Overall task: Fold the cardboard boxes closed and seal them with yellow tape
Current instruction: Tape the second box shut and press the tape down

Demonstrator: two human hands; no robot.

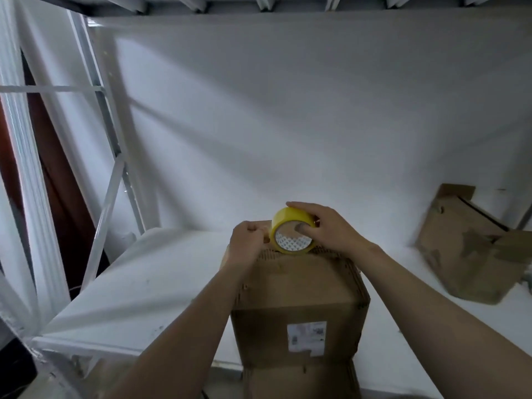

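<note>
Yellow tape roll (288, 220) sits gripped within right fingers (300, 207).

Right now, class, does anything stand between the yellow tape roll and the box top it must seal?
Nothing visible does. The right hand holds the yellow tape roll on the far edge of the cardboard box; its closed top lies bare. The left hand pinches beside the roll, seemingly its loose end.

surface: white shelf board (172, 283) in a white metal rack (109, 197) | landmark: closed cardboard box (299, 326) standing at the board's front edge, white label (306, 338) on its near face | right of that box, well apart, farther back: open cardboard box (466, 254), tilted, flaps loose
</note>
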